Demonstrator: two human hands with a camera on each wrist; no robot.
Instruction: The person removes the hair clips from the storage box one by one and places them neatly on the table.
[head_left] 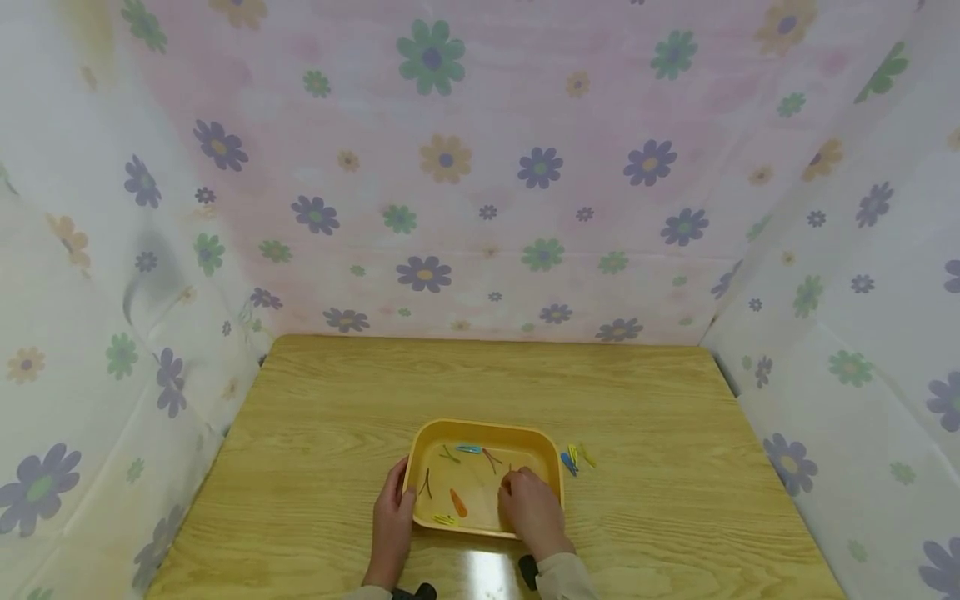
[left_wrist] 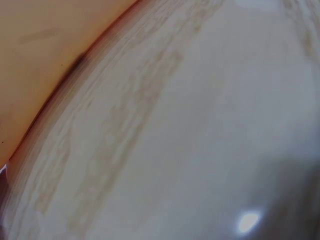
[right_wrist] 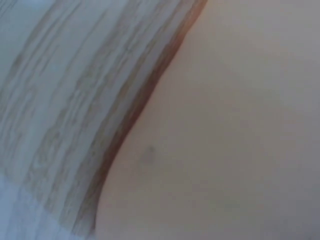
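A yellow tray (head_left: 480,431) lies on the table in the head view. My left hand (head_left: 393,508) grips its left wall, thumb at the rim. Inside lie a blue hair clip (head_left: 468,449), an orange hair clip (head_left: 458,503), a yellow hair clip (head_left: 445,520), a green bobby pin (head_left: 451,455), a red bobby pin (head_left: 491,459) and a dark bobby pin (head_left: 426,482). Over the tray's right part, my right hand (head_left: 535,508) has curled fingers, from which a thin bobby pin tip (head_left: 511,467) sticks out; the rest is hidden.
Just right of the tray, a blue hair clip (head_left: 568,464), a yellow hair clip (head_left: 573,454) and a yellow bobby pin (head_left: 587,455) lie on the wooden table (head_left: 675,467). Flower-printed cloth (head_left: 487,167) surrounds the table at the back and sides. Both wrist views are blurred.
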